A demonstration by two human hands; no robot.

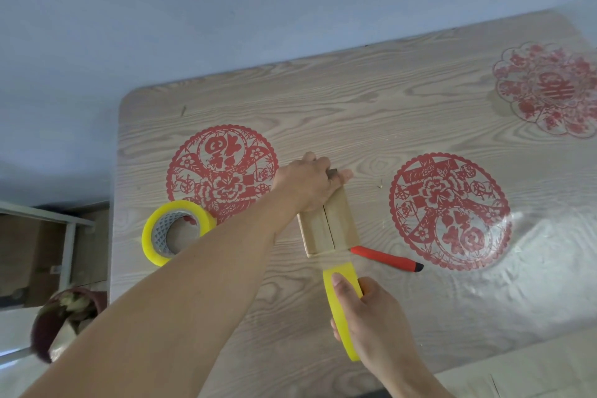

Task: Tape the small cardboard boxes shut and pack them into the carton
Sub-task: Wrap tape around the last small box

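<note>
Left hand point(307, 186) fingers are curled over the far end of the small brown cardboard box point(329, 224), pinning it flat on the wood-grain counter point(371, 113), while the right hand point(371, 317) fingers and thumb grip a yellow roll of tape point(342, 304) at the near side, its clear strip stretched up onto the box's near end. Just right of the box lies a red utility knife point(386, 258), and to the left a second yellow tape roll point(176, 233) stands on the counter, partly behind the left forearm. Red paper-cut decorations point(449, 210) lie on either side of the box.
</note>
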